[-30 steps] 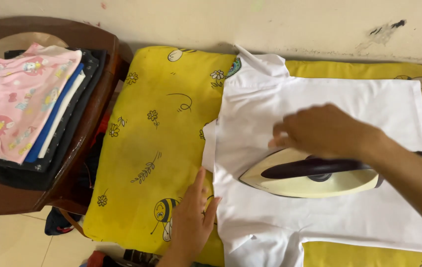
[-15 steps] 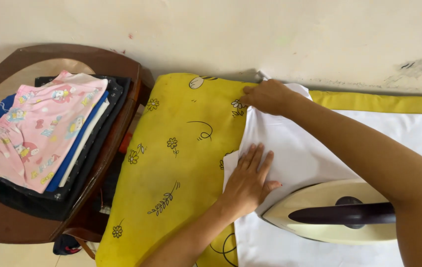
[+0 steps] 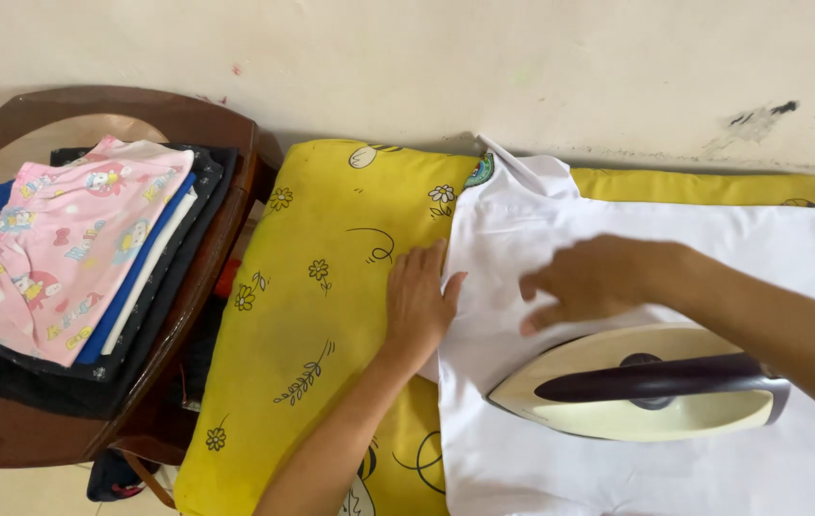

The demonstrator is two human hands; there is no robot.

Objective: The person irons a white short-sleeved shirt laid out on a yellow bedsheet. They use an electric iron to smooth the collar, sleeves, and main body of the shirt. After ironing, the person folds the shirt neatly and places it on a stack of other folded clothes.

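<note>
A smooth white cotton shirt (image 3: 637, 287) lies flat on a soft yellow padded cover (image 3: 331, 315) printed with small flowers and bees, and a cream plastic iron (image 3: 637, 392) with a dark long handle stands on the cloth just below the hands. The left hand (image 3: 419, 311) is open and flat, holding nothing, with its fingers pressing the left edge of the shirt; the right hand (image 3: 594, 279) is open too, fingers loosely spread over the middle of the shirt, empty. Compared with half a second before, the right hand has come back from the collar near the wall to the middle of the shirt, while the folded pile of clothes (image 3: 64, 258) on the rounded brown wooden chair (image 3: 226, 172) lies as it did.
</note>
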